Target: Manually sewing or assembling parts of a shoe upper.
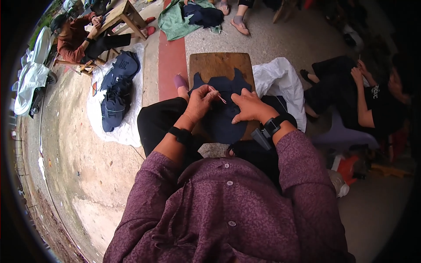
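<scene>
A dark navy cloth piece [226, 128] with pointed corners at its far edge lies over a low wooden stool [219, 61] in front of me. My left hand [201, 104] is closed around a small pink two-pronged tool [216, 94], like tweezers or snips; its tips point right, just above the cloth. On the cloth's right side rests my right hand [253, 108]. Its thumb and index finger are spread apart, and the other fingers curl partly out of sight. I see no tool in that hand.
Dark navy caps [116, 103] are piled on a white sheet [97, 125] at left. White plastic [280, 72] bunches right of the stool. Seated people are at far left [72, 41] and right [368, 96]. Green cloth [173, 22] lies ahead, near another person's feet.
</scene>
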